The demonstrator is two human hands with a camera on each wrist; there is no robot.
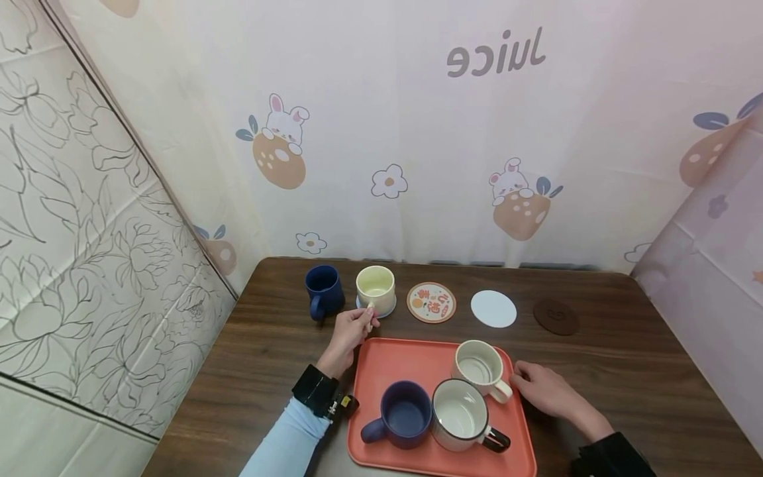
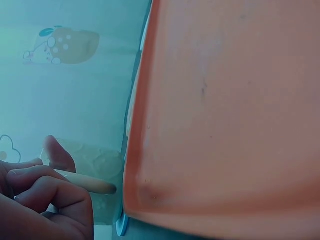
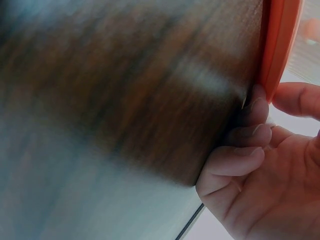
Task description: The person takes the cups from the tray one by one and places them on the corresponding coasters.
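Note:
My left hand (image 1: 347, 336) pinches the handle of a pale yellow mug (image 1: 375, 285), which stands upright on a light blue coaster (image 1: 391, 309) at the back of the table. In the left wrist view, the thumb and curled fingers close round the mug's handle (image 2: 92, 183). At the right side of a coral-red tray (image 1: 411, 361), my right hand (image 1: 547, 389) grips the rim. The right wrist view has its thumb on one side of the tray rim (image 3: 281, 45) and a forefinger on the other. The tray carries a dark blue mug (image 1: 405, 414), a black-rimmed white mug (image 1: 459, 414) and a cream mug (image 1: 478, 364).
A navy mug (image 1: 324, 290) stands left of the yellow one. Right of it lie a printed round coaster (image 1: 431, 303), a white coaster (image 1: 493, 309) and a dark brown coaster (image 1: 556, 317). A patterned curtain (image 1: 387, 132) hangs behind the wooden table (image 1: 256, 358).

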